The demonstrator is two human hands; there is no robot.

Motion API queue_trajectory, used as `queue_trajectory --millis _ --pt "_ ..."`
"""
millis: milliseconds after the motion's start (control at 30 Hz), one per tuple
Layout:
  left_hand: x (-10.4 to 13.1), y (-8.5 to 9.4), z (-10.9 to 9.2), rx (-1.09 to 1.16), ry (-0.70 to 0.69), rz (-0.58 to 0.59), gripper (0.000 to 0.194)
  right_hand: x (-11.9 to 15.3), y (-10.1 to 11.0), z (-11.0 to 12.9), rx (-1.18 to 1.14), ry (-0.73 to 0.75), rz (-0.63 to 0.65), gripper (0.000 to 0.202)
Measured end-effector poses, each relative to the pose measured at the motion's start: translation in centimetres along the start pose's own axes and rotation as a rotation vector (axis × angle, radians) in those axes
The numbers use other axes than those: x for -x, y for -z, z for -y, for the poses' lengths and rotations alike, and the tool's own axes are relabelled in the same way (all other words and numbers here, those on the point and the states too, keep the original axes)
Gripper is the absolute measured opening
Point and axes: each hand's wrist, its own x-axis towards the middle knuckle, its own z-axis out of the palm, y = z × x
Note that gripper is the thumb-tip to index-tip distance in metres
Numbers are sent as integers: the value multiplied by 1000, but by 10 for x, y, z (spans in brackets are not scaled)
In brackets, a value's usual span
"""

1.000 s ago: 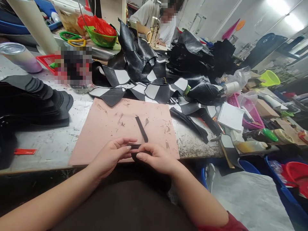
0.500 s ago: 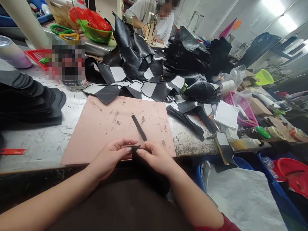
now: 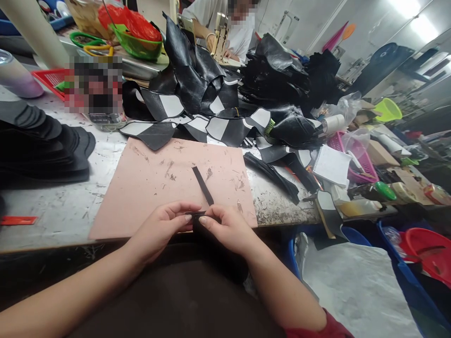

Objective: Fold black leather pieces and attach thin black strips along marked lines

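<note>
Head view: the black piece (image 3: pixel 211 244) is pinched in nearly closed left hand (image 3: pixel 168 223) and right hand (image 3: pixel 229 230), and is best held straight.

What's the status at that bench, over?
Left hand, right hand: both holding black piece. Hands partly hide it. Dark strip: on pink board, beyond hands.

Dark red sleeve (image 3: pixel 322 326), dark brown garment (image 3: pixel 169 300)
</note>
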Motion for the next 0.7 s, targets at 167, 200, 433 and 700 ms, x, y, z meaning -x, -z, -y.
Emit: queue_trajectory --millis 167,200,433,700 --pt "0 2 3 -101 -70 17 27 -1 0 1 52 17 -6 20" --pt "-1 2 5 -129 -88 10 27 0 0 1 57 24 -4 21" --pt "1 1 10 -106 -116 -104 24 4 1 -1 71 102 -82 13" --pt "-1 1 5 -61 -82 -62 22 0 4 -7 110 279 -105 13"
